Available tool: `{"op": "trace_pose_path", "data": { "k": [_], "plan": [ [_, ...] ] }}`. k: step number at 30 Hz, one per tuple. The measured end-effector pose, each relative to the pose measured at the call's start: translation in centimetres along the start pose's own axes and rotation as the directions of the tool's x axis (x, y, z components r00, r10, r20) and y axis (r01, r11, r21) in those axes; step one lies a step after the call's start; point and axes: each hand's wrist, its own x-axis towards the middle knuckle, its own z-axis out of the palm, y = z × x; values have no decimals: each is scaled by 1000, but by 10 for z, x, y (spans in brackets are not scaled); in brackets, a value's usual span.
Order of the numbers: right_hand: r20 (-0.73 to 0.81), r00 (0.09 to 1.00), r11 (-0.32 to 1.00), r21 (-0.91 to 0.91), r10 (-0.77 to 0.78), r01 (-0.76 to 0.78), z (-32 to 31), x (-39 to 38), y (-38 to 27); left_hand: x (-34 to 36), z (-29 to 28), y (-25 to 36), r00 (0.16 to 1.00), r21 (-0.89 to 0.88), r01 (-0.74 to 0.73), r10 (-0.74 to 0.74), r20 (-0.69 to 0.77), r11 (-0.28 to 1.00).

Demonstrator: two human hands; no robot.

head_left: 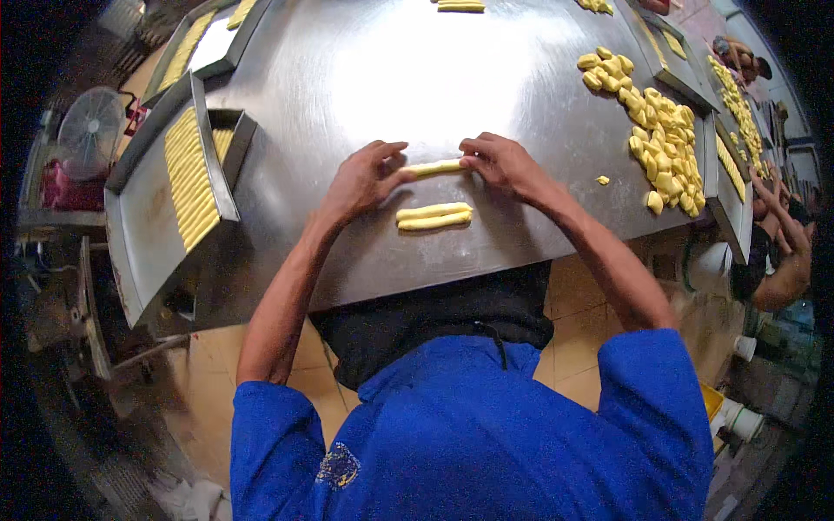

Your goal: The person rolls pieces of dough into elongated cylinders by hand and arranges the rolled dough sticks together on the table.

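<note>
"How much of the table shows?" 
"Most of the metal table (287, 130), but its far side runs out of view at the top, and glare washes out the middle."

"And on the left?" 
"A big metal tray (143, 208) with a slanting row of yellow rolls (187, 178). Its raised wall hides part of a smaller tray (241, 143) behind it."

"At the right rim?" 
"A co-worker (786, 260), squeezed by the lens and dim; I can't make out what those hands do."

"Then the heap?" 
"A pile of yellow dough pieces (669, 156) on the table's right; they overlap, so the lower ones are hidden."

"The person's own hands?" 
"The left hand (369, 178) and right hand (504, 165) are both partly open, fingers curved, with a gap between thumb and forefinger. Each thumb touches an end of one dough roll, with no closed grip on it."

"Where's that roll?" 
"The dough roll (437, 168) lies crosswise on the table between the hands, its tips covered. Nearer the body, two finished-looking rolls (434, 216) lie side by side."

"Anything smaller?" 
"One stray dough bit (603, 181), left of the pile, too small to read its shape."
</note>
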Motion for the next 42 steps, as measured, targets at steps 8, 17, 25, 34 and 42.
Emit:
{"op": "trace_pose_path", "data": {
  "k": [8,17,25,34,42],
  "plan": [
    [-11,986,968,189,168,-163,-2,-24,-35,-11,-5,30,997,43,70,-70,7,997],
    [136,974,961,187,182,-205,15,-37,-47,-40,1,22,962,-54,92,-75,262,994],
    [1,997,996,-45,-75,75,14,-61,-57,-50,4,46,989,209,-58,28,146,976],
    [159,985,995,53,71,-80,20,-46,-66,-64,27,17,997,78,-73,69,44,994],
    [119,985,898,409,123,-162,-29,20,-94,-94,-2,14,956,74,33,-10,-294,997]
  ]
}}
